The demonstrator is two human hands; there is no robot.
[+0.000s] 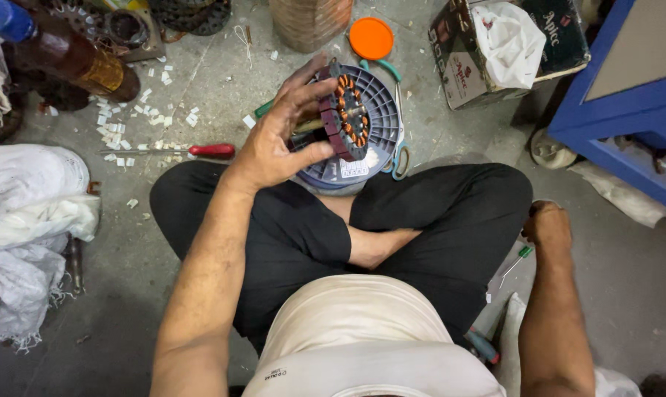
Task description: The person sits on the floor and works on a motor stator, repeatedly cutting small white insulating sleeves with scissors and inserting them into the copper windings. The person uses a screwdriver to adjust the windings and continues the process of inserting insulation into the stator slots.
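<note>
My left hand [278, 136] holds a round motor stator [345, 114], dark maroon with copper windings around its ring, tilted on edge above a grey-blue plastic spool [383, 110] that stands in front of my crossed legs. My right hand [547, 223] is down on the floor beside my right knee, fingers curled under; whether it holds anything is hidden. A small green-handled screwdriver [518, 259] lies just below that hand.
A red-handled screwdriver [200, 151] lies on the floor at left among several white paper scraps. Scissors [399, 154] rest by the spool. An orange lid [371, 38], a cardboard box [494, 51], a blue cabinet [627, 95], a brown bottle [75, 59] and white sacks [24, 220] surround me.
</note>
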